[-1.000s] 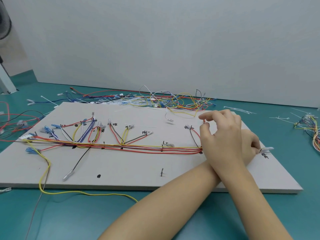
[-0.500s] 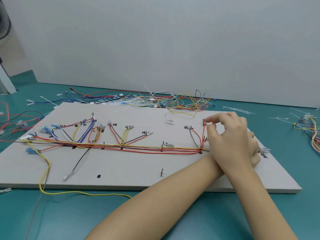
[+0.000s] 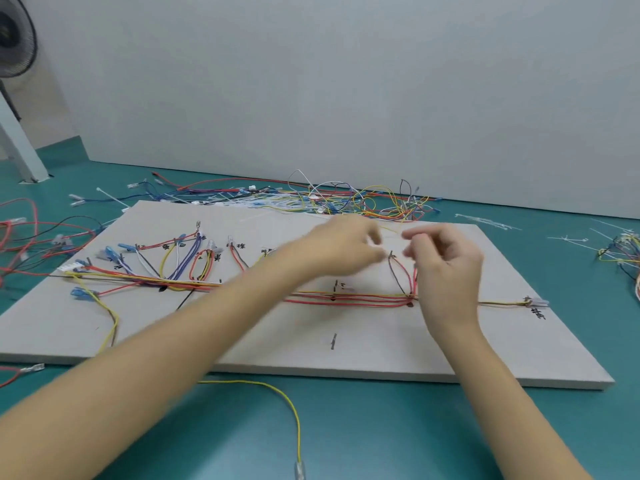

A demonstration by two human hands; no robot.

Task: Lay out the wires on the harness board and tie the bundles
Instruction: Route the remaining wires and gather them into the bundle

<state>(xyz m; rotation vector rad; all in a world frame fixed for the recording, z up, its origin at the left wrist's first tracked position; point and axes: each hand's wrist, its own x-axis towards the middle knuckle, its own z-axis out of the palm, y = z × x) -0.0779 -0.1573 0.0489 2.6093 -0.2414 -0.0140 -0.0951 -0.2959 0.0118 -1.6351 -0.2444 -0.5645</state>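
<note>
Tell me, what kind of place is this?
Probably a workshop bench where wire harnesses get assembled. A grey harness board carries coloured wires routed along marked spots, loose wires are piled behind it, and white cable ties lie on the teal table.

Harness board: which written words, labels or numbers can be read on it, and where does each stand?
Black handwritten marks on the harness board beside the wire ends:
near the right-edge connector, too blurred to read
along the left branches, too blurred to read
No printed brand or number shows.

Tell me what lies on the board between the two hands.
In the head view, between the left hand and right hand stands a dark wire's upright end over bare harness board.
</note>
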